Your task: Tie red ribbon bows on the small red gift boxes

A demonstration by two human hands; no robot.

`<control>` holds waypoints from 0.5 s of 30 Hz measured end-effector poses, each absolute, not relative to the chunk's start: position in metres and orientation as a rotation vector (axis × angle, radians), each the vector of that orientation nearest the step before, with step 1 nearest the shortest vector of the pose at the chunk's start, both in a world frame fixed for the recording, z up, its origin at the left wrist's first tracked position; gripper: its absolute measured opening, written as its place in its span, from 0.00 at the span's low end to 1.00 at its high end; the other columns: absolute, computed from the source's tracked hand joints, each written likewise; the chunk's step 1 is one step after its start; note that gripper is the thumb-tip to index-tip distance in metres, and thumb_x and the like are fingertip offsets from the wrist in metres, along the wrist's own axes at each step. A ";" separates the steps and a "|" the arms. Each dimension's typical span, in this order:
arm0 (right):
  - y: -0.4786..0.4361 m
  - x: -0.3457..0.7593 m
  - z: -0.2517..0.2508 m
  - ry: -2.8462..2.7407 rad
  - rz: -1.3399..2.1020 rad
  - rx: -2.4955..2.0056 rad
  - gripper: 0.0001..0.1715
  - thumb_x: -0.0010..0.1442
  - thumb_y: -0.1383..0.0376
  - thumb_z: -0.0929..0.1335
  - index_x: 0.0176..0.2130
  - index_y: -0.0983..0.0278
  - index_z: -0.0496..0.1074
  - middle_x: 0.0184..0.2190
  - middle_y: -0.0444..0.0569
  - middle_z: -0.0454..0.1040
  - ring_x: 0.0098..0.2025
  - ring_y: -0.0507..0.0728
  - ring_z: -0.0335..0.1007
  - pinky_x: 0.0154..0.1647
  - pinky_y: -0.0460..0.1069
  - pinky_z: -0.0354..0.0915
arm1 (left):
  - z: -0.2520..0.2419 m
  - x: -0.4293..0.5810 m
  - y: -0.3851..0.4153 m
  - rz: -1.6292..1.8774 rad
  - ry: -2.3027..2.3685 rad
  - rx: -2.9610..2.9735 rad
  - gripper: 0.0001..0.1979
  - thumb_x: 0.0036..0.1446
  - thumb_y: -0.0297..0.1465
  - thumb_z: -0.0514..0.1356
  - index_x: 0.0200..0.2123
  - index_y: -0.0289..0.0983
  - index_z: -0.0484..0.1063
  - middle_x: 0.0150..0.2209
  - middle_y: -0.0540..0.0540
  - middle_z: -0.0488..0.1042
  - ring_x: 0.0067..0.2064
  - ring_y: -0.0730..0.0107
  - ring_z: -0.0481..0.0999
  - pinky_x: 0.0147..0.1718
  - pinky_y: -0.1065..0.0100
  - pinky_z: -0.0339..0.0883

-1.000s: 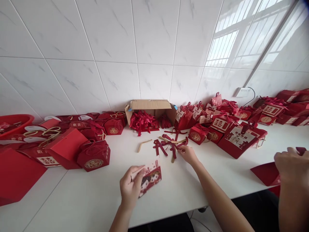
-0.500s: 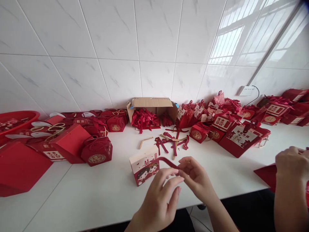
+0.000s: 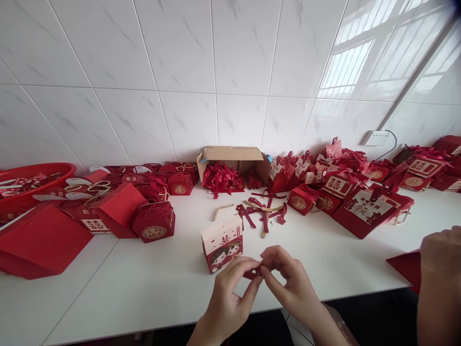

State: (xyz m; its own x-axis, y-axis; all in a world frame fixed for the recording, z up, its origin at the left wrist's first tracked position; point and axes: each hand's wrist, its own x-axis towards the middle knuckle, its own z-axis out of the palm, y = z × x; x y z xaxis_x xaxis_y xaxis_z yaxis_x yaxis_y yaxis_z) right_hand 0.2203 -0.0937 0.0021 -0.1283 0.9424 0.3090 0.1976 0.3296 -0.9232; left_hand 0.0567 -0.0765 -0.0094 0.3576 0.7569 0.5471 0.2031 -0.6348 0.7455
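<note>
A second ago the left hand (image 3: 232,294) was holding the small printed box (image 3: 222,244) while the right hand (image 3: 296,284) was over the loose strips (image 3: 265,223); now the box stands upright on the surface (image 3: 162,288) by itself, just beyond the left hand, and both hands have met over one dark red strip (image 3: 250,274). Half a second ago that strip stretched out long toward the box; now it is drawn in close between the fingertips, with little of it showing. Thumb and fingers of each hand pinch it, the two grips almost touching, though whether it is folded or threaded there cannot be told. With the box needing no support, the work seems to have turned to the strip alone, which looks to be at a fiddly, two-handed stage.
</note>
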 end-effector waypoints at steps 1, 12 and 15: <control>-0.094 0.219 0.003 -1.588 0.913 -1.068 0.02 0.62 0.65 0.64 0.38 0.61 0.64 0.30 0.45 0.70 0.31 0.52 0.67 0.32 0.46 0.65 | -0.010 0.054 -0.076 1.258 0.827 2.051 0.10 0.57 0.24 0.57 0.43 0.38 0.71 0.39 0.42 0.77 0.40 0.64 0.77 0.40 0.65 0.73; -0.091 0.202 -0.007 -1.570 0.940 -1.261 0.09 0.62 0.63 0.62 0.30 0.62 0.62 0.24 0.42 0.66 0.26 0.50 0.60 0.27 0.45 0.58 | -0.027 0.048 -0.070 1.518 0.816 2.178 0.16 0.55 0.18 0.58 0.43 0.41 0.72 0.36 0.47 0.79 0.38 0.69 0.79 0.39 0.70 0.74; -0.088 0.200 -0.011 -1.671 0.953 -1.311 0.17 0.64 0.61 0.59 0.25 0.63 0.58 0.21 0.41 0.60 0.24 0.49 0.53 0.23 0.45 0.51 | -0.034 0.051 -0.071 1.552 0.885 2.151 0.14 0.56 0.19 0.58 0.42 0.41 0.74 0.36 0.47 0.80 0.38 0.68 0.80 0.38 0.70 0.75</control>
State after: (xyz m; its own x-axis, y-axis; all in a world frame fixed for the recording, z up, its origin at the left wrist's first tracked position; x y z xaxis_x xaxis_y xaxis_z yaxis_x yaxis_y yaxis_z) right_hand 0.1998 -0.0883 -0.0112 -0.1520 0.9795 0.1323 0.3846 0.1819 -0.9050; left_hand 0.0508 -0.0710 -0.0342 0.2075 0.6606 0.7215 0.2846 -0.7464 0.6015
